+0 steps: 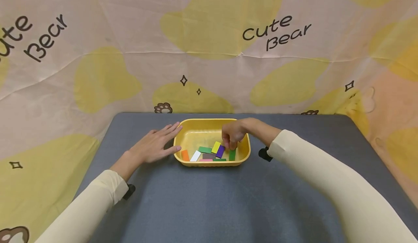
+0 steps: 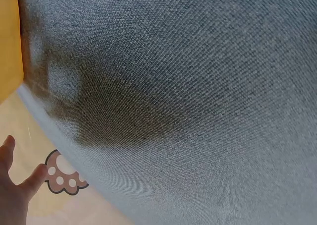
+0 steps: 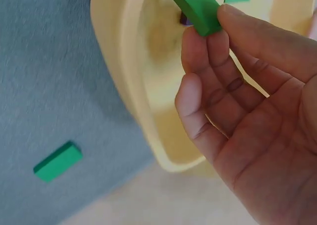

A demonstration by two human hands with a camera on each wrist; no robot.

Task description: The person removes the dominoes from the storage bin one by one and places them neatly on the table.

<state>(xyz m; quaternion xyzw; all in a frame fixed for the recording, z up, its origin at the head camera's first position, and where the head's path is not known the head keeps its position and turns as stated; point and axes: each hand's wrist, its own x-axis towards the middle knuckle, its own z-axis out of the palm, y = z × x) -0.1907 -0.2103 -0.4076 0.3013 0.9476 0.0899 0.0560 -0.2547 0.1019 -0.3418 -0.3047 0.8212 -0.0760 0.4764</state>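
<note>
A yellow plastic basin (image 1: 212,164) sits on the table with several small coloured blocks in it. My right hand (image 1: 236,132) reaches into its right side and pinches a green block (image 3: 197,9) between thumb and fingertips. My left hand (image 1: 158,143) is at the basin's left edge, fingers spread and straight; whether it touches the rim I cannot tell. Among the blocks lie an orange block (image 1: 185,155), a white block (image 1: 195,156), a yellow block (image 1: 216,147) and a purple block (image 1: 220,151). A grey block (image 1: 209,156) lies near the front wall.
Outside the basin, another green block (image 3: 58,161) lies on the grey cloth-covered table (image 1: 209,203), seen only in the right wrist view. A printed fabric backdrop (image 1: 209,54) hangs behind the table's far edge.
</note>
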